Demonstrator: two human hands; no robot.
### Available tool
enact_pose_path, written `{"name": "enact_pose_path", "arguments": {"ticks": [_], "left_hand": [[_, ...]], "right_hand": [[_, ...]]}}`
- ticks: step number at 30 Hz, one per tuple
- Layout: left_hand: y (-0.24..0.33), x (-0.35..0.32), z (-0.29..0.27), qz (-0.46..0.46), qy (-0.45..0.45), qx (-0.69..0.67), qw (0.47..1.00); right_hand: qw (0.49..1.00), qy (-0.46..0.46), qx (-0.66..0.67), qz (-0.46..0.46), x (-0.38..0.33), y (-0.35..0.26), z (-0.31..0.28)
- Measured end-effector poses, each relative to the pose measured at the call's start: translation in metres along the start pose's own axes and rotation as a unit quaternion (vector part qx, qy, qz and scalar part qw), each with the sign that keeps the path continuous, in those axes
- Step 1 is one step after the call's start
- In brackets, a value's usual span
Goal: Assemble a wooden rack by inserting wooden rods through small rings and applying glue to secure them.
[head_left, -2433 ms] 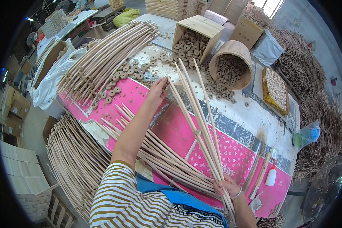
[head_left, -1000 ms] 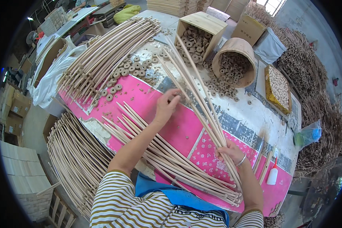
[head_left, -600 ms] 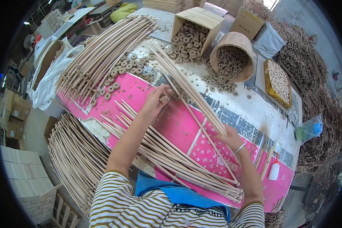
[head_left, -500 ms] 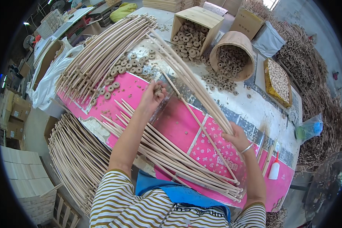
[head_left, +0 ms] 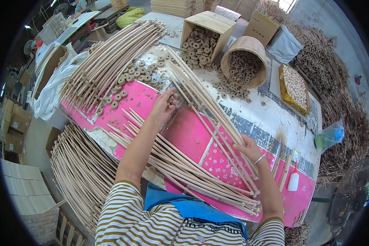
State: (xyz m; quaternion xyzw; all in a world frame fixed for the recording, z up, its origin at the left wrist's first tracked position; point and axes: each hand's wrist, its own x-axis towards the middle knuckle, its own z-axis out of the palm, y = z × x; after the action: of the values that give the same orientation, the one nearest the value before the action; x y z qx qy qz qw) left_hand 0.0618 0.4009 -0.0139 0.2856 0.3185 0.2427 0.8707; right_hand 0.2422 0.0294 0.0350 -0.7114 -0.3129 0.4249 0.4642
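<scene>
My left hand [head_left: 163,107] is closed over the middle of the table, its fingers curled around several small brown wooden rings [head_left: 171,99]. On the right, my right hand [head_left: 249,148] wraps the near part of a bundle of long pale wooden sticks [head_left: 215,105], which slants away to the far left. Two thinner-looking single sticks [head_left: 211,131] lie apart from the bundle on its left side, their knobbed near ends below my right hand. Closer to my body, a row of similar sticks [head_left: 192,168] rests across the pink table cover [head_left: 184,127].
Stacked sticks [head_left: 110,61] with rings near their ends lie far left. Loose rings [head_left: 141,74] are scattered beside them. A wooden box [head_left: 211,19] and a round tub [head_left: 246,44] lie tipped, spilling rings. A yellow tray [head_left: 294,88] and a glue bottle [head_left: 293,181] are at right.
The bundle in my right hand has come lower, and a second stick has separated beside the first loose one. My left hand keeps its rings, nearly in place. The view has shifted slightly.
</scene>
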Motion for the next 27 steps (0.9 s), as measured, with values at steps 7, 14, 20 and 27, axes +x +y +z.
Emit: {"name": "enact_pose_path", "arguments": {"ticks": [7, 14, 20, 27], "left_hand": [[0.02, 0.011, -0.015, -0.007, 0.018, -0.035, 0.999], [0.038, 0.034, -0.025, 0.016, -0.038, -0.03, 0.999], [0.046, 0.058, -0.031, -0.011, 0.07, -0.081, 0.994], [0.049, 0.056, -0.023, -0.006, 0.064, -0.126, 0.99]], "right_hand": [[1.0, -0.009, -0.006, -0.001, -0.031, -0.062, -0.001], [0.991, 0.005, 0.099, 0.087, -0.1, -0.054, 0.01], [0.976, -0.071, 0.144, 0.15, -0.137, -0.031, 0.022], [0.966, -0.077, 0.195, 0.149, -0.157, -0.019, 0.027]]}}
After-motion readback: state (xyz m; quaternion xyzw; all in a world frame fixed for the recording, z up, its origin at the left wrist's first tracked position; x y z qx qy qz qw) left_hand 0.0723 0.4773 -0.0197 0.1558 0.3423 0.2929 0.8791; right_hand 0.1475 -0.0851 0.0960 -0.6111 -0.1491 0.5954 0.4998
